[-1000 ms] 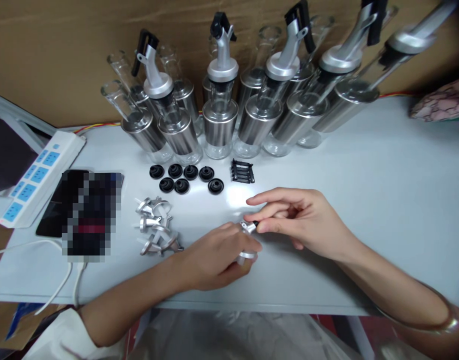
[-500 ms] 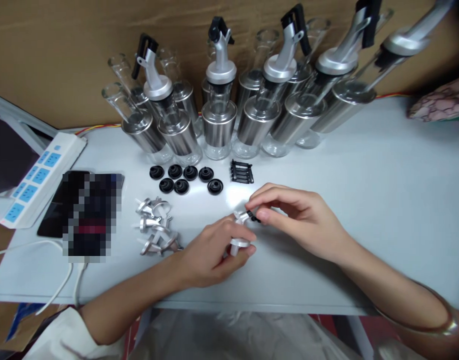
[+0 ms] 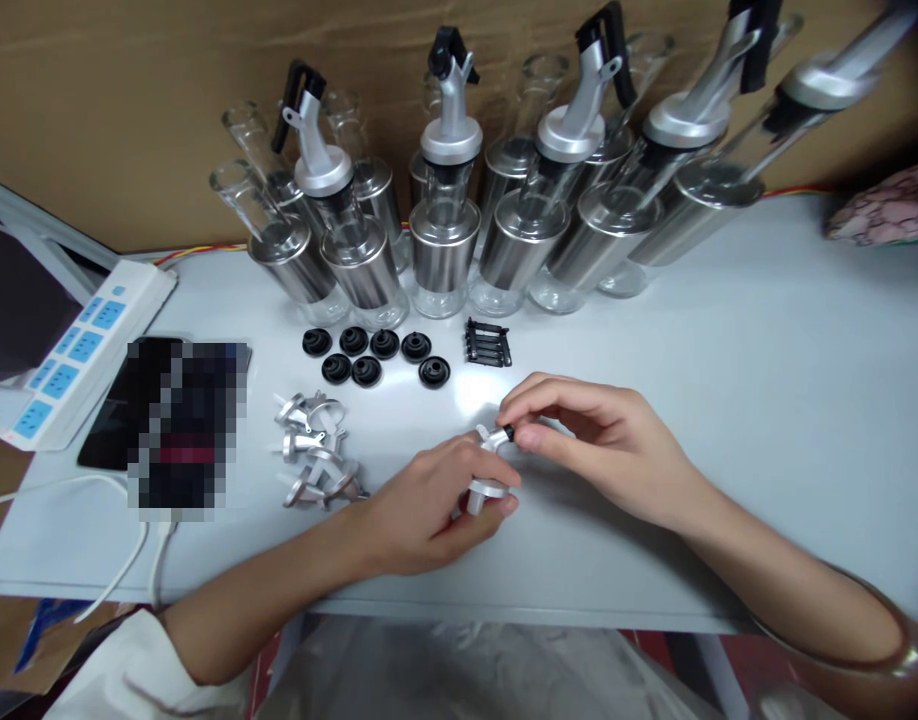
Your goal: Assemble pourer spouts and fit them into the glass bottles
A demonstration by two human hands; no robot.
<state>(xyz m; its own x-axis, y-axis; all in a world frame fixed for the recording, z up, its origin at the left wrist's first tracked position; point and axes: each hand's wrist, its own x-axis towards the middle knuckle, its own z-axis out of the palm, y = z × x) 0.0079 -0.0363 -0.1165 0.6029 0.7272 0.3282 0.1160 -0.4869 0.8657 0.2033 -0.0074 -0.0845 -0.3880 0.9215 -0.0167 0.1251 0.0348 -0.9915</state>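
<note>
My left hand [image 3: 429, 505] is closed around a silver metal pourer spout [image 3: 489, 487], held low over the white table [image 3: 729, 400] near its front edge. My right hand [image 3: 594, 440] pinches a small black clip [image 3: 508, 433] against the tip of that spout. Left of my hands lies a heap of several more silver spouts [image 3: 313, 455]. Behind them sit several black rubber stoppers [image 3: 373, 355] and a small stack of black clips [image 3: 487, 343].
A row of glass and steel oil bottles [image 3: 444, 230], some fitted with spouts, stands along the cardboard back wall. A white power strip [image 3: 76, 350], a phone [image 3: 178, 420] and white cables [image 3: 121, 570] lie at the left. A patterned cloth [image 3: 886, 210] sits far right.
My right hand has drawn in and closed its fingers on the black clip at the spout tip. My left hand turned the spout more upright.
</note>
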